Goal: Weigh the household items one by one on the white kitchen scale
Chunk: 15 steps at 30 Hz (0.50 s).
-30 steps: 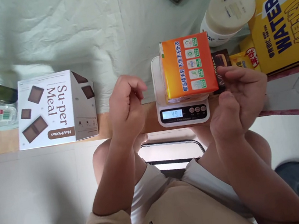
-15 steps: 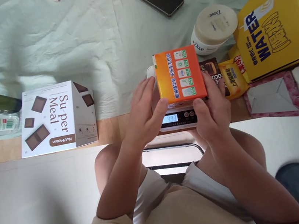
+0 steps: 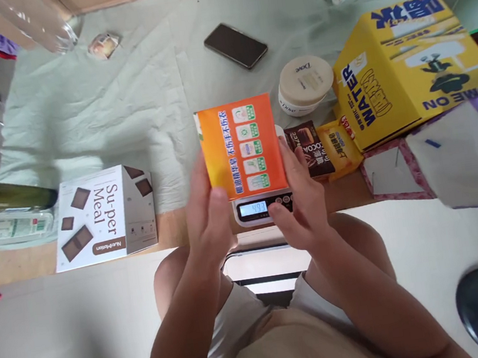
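Note:
An orange and yellow soap box (image 3: pixel 241 149) with Chinese lettering is over a small white kitchen scale (image 3: pixel 236 218) and hides most of its platform. The scale's lit display reads 493. My left hand (image 3: pixel 206 213) grips the box's left side, thumb at the near corner and fingers partly hidden behind the box. My right hand (image 3: pixel 299 200) is open along the box's right edge, its fingers stretched out and its thumb spread over the scale's buttons. Whether those right fingers touch the box I cannot tell.
Left stand a white Su-per Meal box (image 3: pixel 102 216) and bottles (image 3: pixel 5 194). Right are a Dove jar (image 3: pixel 303 84), a brown cocoa packet (image 3: pixel 309 148), a yellow packet (image 3: pixel 341 150), a yellow WATER box (image 3: pixel 388 75) and a pink-edged box (image 3: pixel 396 172). A phone (image 3: pixel 235 45) lies farther back.
The soap box has shifted left relative to the scale, and my left hand has closed around its side. My right thumb has come off the box. The view has tilted up, showing more of the table.

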Motion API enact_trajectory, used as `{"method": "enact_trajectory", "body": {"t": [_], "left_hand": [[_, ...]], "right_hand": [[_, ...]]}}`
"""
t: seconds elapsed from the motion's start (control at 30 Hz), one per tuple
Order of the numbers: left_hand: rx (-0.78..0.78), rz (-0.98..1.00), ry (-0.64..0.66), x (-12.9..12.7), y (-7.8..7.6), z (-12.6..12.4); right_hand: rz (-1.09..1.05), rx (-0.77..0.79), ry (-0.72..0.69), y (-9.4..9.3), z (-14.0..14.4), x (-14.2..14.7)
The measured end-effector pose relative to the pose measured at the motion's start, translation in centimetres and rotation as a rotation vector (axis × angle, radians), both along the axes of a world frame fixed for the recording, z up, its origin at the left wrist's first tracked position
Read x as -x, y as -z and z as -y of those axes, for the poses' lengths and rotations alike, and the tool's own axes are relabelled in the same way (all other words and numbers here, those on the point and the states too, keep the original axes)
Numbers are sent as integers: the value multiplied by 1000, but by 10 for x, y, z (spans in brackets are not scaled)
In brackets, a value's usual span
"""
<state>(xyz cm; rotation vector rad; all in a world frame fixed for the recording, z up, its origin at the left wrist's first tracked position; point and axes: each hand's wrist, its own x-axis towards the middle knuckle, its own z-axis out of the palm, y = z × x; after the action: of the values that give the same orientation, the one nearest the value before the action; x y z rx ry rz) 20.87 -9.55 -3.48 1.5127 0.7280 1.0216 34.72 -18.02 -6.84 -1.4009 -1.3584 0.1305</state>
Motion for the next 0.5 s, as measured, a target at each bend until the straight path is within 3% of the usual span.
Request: {"method": "enact_trajectory", "body": {"t": [0.1,0.2,0.4,0.5], "left_hand": [[166,95,-89,-11,-11,-21],[234,133,-127,-23,-13,-62],[229,-105,-45,-56,13,-171],[247,-168,-44,-78,23,-199]], "right_hand": [[-9,18,-58,-8,-8,-3],[-79,-5,-72,-13,-13,-6],[-258,-140,-75,-11,-18,-2],[-293,-89,-91,-9,-21,1]]}}
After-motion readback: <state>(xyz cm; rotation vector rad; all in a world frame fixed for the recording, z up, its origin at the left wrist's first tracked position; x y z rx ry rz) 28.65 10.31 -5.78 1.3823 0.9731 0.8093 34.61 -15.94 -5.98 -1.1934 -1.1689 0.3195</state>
